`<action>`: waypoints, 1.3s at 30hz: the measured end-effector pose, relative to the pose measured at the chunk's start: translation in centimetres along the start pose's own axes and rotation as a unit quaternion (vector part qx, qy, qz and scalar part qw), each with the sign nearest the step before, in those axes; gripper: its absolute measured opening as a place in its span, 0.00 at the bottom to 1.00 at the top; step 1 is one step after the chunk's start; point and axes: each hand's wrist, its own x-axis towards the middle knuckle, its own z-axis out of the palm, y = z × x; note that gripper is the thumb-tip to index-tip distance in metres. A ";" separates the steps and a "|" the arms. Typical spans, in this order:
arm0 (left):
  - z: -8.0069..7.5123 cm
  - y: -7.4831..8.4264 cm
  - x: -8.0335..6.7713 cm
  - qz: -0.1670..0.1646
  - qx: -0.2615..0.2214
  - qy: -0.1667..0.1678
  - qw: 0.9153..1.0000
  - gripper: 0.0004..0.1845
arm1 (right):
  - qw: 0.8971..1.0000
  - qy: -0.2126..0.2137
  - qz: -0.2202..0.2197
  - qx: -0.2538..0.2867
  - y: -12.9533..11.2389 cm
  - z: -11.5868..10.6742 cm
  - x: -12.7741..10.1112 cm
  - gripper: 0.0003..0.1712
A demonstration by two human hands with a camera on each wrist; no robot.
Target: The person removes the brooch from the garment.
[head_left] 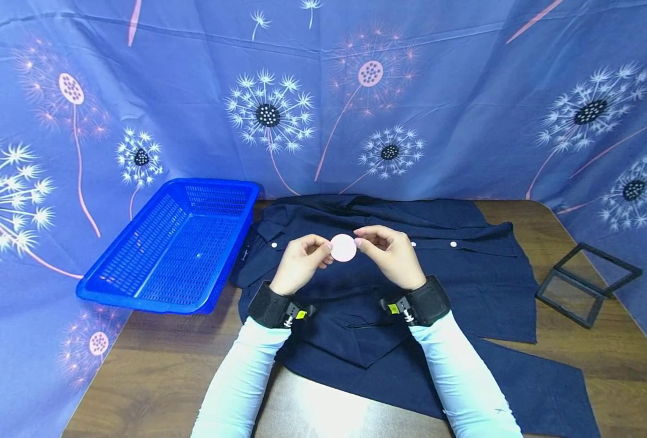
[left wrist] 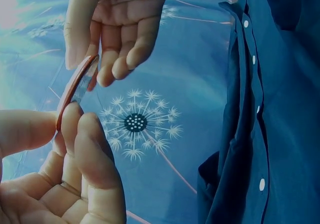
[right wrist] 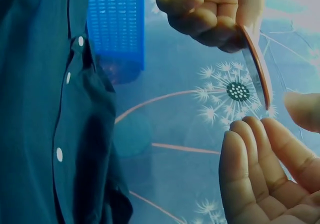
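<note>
A small round pink disc (head_left: 343, 248) is held up between both hands above a dark navy button shirt (head_left: 465, 267) spread on the wooden table (head_left: 619, 365). My left hand (head_left: 325, 252) pinches the disc's left edge between thumb and index finger. My right hand (head_left: 363, 242) has its thumb and curled fingertips at the opposite edge. In the left wrist view the disc (left wrist: 75, 91) shows edge-on, with the left hand (left wrist: 62, 126) below and the right hand (left wrist: 95, 66) above. In the right wrist view the disc (right wrist: 257, 66) hangs from the left hand (right wrist: 235, 28) over the right hand (right wrist: 270, 119).
A blue plastic mesh basket (head_left: 153, 301) stands at the left of the table, beside the shirt collar. A black square frame (head_left: 586, 286) lies near the right edge. A dandelion-print blue cloth (head_left: 465, 91) hangs behind and to both sides.
</note>
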 end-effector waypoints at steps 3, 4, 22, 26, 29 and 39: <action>0.0 0.0 0.0 0.002 0.005 0.000 1.000 0.10 | 1.000 -0.015 0.000 0.006 0.1 0.2 -0.1 0.14; 0.0 0.0 0.0 0.003 0.008 0.000 1.000 0.09 | 1.000 -0.019 -0.001 0.007 0.1 0.2 -0.1 0.13; 0.3 0.3 -0.3 0.016 0.047 -0.017 0.999 0.08 | 0.999 -0.023 0.025 0.004 -0.3 0.8 -0.2 0.09; 0.4 0.3 -0.3 0.022 0.053 -0.019 0.998 0.08 | 0.999 -0.018 0.032 -0.006 -0.4 0.9 -0.3 0.10; 0.4 0.3 -0.3 0.022 0.057 -0.021 0.998 0.08 | 0.999 -0.012 0.034 -0.011 -0.5 0.9 -0.3 0.11; 0.5 0.2 -0.4 0.026 0.067 -0.024 0.997 0.07 | 0.999 -0.007 0.038 -0.035 -0.3 1.1 -0.3 0.11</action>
